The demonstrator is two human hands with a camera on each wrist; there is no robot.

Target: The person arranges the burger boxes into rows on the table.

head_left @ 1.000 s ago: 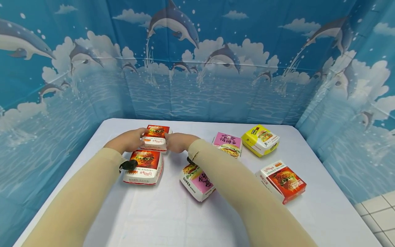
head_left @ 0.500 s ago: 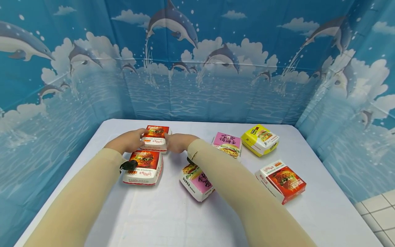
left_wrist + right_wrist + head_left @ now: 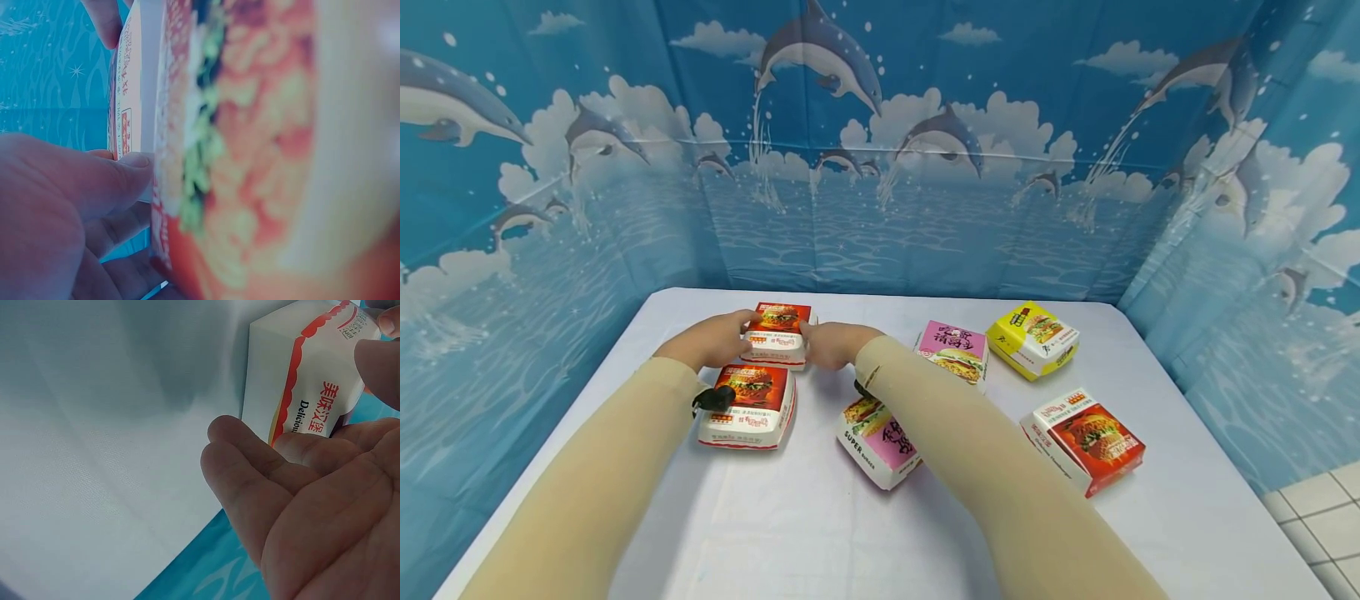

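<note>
the left hand (image 3: 709,340) and right hand (image 3: 838,345) grip opposite sides of a red-and-white cardboard box (image 3: 777,335), far left. a matching red-topped box (image 3: 756,407) stands just nearer; the beige right sleeve (image 3: 973,442) partly hides a pink-and-white box (image 3: 880,446).

Another red box (image 3: 752,410) blocks frontal access to the held box (image 3: 780,332).
</note>
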